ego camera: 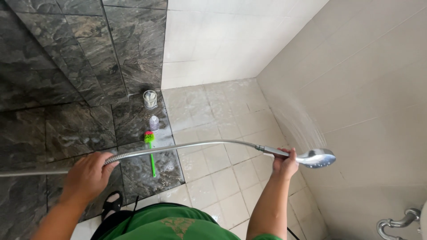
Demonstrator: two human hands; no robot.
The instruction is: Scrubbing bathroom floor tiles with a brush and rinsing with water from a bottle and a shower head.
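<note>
Seen from above in a tiled shower corner: right hand (284, 162) closed around the handle of a chrome handheld shower head (316, 158), fingers wrapped tight, spray face turned toward the pale tiled wall (369, 89) beside it, a fan of fine water streaks striking that wall just above the head. Left hand (89, 175) closed over the ribbed silver metal hose (178, 149), gripping it from above, well apart from the shower head; hose arching between the two hands and running on past the left hand to the picture's left edge.

Beyond the hose, on the wet floor where dark marbled tiles (66, 133) meet white square floor tiles (222, 169): a toilet brush with a green handle and pink-and-green bristles (151, 151), lying flat directly under the hose's arc; just beyond it a small clear plastic bottle with a purple label (154, 122), upright; farther still a clear glass jar (150, 98), upright against the dark wall. All three well away from the shower head and clear of the spray.

Below the shower head, at the lower right corner, a curved chrome pipe fitting (396, 222). Near the left hand, a green garment (169, 222) and a black sandal (113, 204).
</note>
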